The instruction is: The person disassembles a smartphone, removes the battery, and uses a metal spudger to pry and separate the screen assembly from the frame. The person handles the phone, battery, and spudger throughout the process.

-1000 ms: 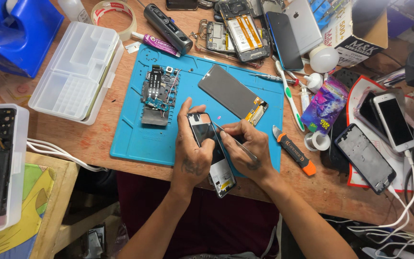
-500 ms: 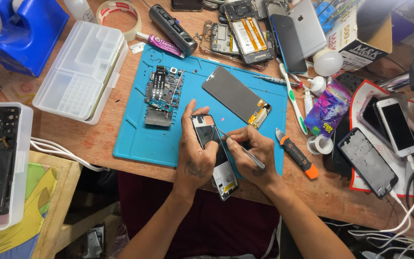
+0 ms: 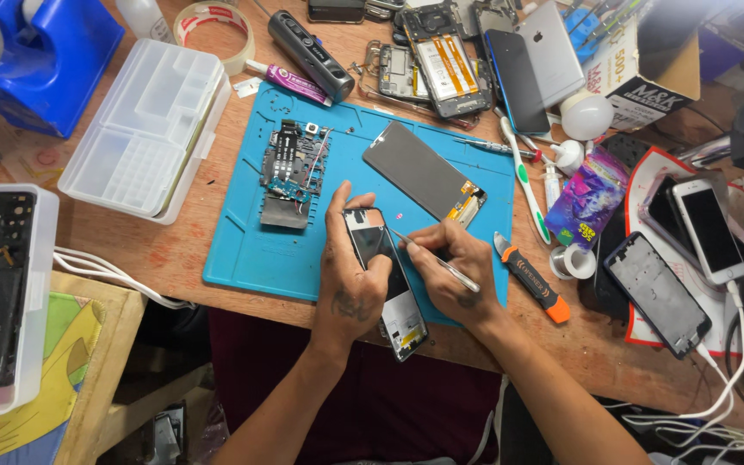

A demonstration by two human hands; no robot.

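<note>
My left hand (image 3: 350, 280) grips an opened phone frame (image 3: 402, 314) that lies lengthwise over the near edge of a blue work mat (image 3: 243, 250). My right hand (image 3: 454, 271) holds thin metal tweezers (image 3: 432, 257) like a pen, their tip touching the upper part of the phone frame. A green circuit board assembly (image 3: 290, 168) lies on the mat to the left. A grey phone screen panel (image 3: 424, 176) with an orange flex cable lies on the mat beyond my right hand.
A clear plastic parts box (image 3: 148, 129) and a blue container (image 3: 36, 52) sit at the left. An orange-handled tool (image 3: 531, 280), a toothbrush (image 3: 523, 176), tape rolls, and several phones (image 3: 708, 228) crowd the right and far side. White cables (image 3: 105, 267) hang off the desk edge.
The view has shifted slightly. Both hands stay on the phone frame, with the tweezers' tip moved a little on its upper part.
</note>
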